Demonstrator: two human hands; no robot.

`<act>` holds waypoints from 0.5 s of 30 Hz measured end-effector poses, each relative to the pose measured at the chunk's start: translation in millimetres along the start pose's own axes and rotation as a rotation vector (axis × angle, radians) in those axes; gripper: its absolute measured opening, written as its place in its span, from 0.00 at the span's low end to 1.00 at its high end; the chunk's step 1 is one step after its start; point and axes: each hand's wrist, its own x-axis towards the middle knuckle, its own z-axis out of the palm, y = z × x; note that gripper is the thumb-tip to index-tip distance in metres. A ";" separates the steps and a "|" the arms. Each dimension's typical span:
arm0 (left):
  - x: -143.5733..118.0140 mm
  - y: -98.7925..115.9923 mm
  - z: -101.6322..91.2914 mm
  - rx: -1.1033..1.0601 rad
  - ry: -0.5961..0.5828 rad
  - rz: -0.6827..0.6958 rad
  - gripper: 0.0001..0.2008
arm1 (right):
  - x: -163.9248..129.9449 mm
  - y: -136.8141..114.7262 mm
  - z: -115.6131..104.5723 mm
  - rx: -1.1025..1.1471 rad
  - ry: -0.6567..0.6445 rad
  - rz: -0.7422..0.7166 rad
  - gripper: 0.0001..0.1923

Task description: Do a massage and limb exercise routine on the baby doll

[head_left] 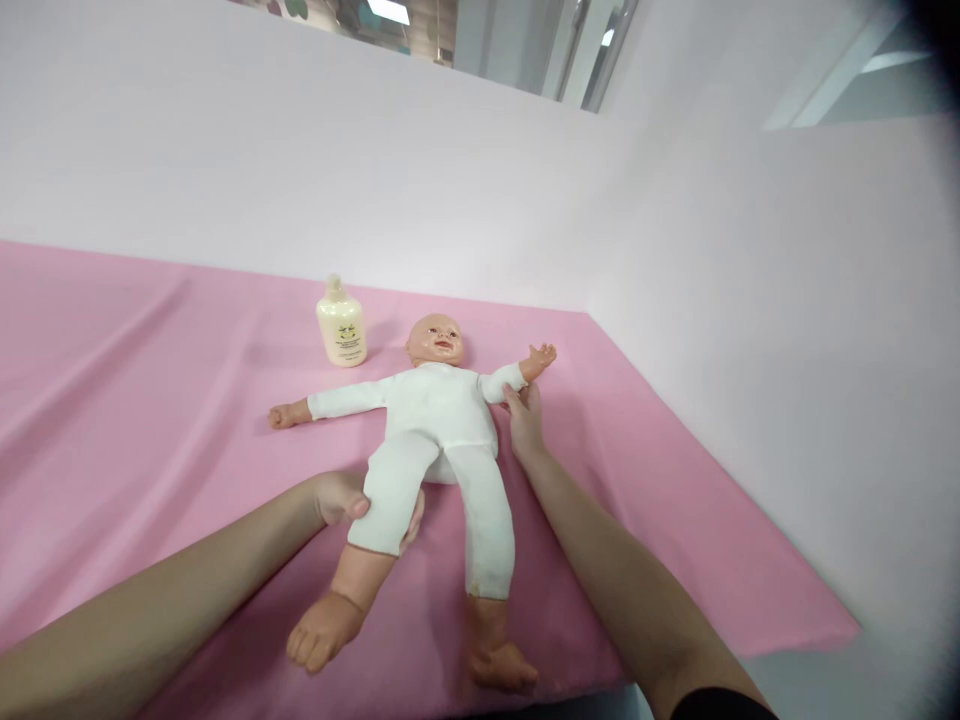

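Note:
A baby doll (442, 405) with a white cloth body lies on its back, its head toward the wall and its feet toward me. My left hand (345, 497) is wrapped around the doll's leg on the left, thumb on top and fingertips showing on the far side. That leg looks slightly lifted. On the right, my right hand (525, 415) grips the doll's sleeve just below its raised hand, with the fingers partly hidden behind the arm. The doll's other arm stretches out to the left, touched by neither hand.
A cream pump bottle (342, 325) with dark print stands beyond the doll, left of its head. Pink cloth (187, 400) with soft folds covers the table. White walls (262, 150) rise behind and on the right. The table's front edge lies beneath the doll's feet.

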 end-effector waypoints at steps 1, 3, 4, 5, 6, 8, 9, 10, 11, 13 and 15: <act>0.2 -4.4 -2.0 -0.012 0.046 0.046 0.33 | -2.5 -1.3 1.0 -0.049 -0.047 -0.042 0.18; 2.1 -11.8 -5.8 -0.057 0.115 0.151 0.33 | -7.5 -4.6 2.9 -0.177 -0.165 -0.124 0.18; 3.8 -14.2 -7.4 -0.084 0.141 0.205 0.32 | -9.8 -6.4 3.5 -0.249 -0.230 -0.176 0.17; 5.6 -15.5 -8.5 -0.107 0.163 0.252 0.32 | -11.7 -8.2 3.9 -0.313 -0.291 -0.238 0.16; 7.4 -15.9 -9.2 -0.126 0.178 0.287 0.32 | -13.0 -9.8 4.1 -0.363 -0.340 -0.302 0.15; 10.3 -14.8 -9.3 -0.145 0.199 0.334 0.31 | -14.4 -11.6 4.1 -0.409 -0.384 -0.391 0.13; 11.0 -14.0 -9.1 -0.147 0.203 0.339 0.31 | -14.5 -11.5 4.1 -0.404 -0.378 -0.395 0.13; 11.2 -13.3 -8.7 -0.147 0.207 0.338 0.31 | -14.3 -10.6 4.1 -0.389 -0.362 -0.370 0.14; 10.9 -12.8 -8.4 -0.145 0.210 0.334 0.31 | -13.8 -9.2 4.3 -0.370 -0.342 -0.323 0.14; 8.9 -12.6 -7.8 -0.135 0.212 0.313 0.31 | -12.2 -5.5 5.0 -0.304 -0.297 -0.197 0.17; 6.0 -11.7 -6.9 -0.112 0.199 0.260 0.31 | -9.8 -2.3 6.0 -0.213 -0.238 -0.094 0.20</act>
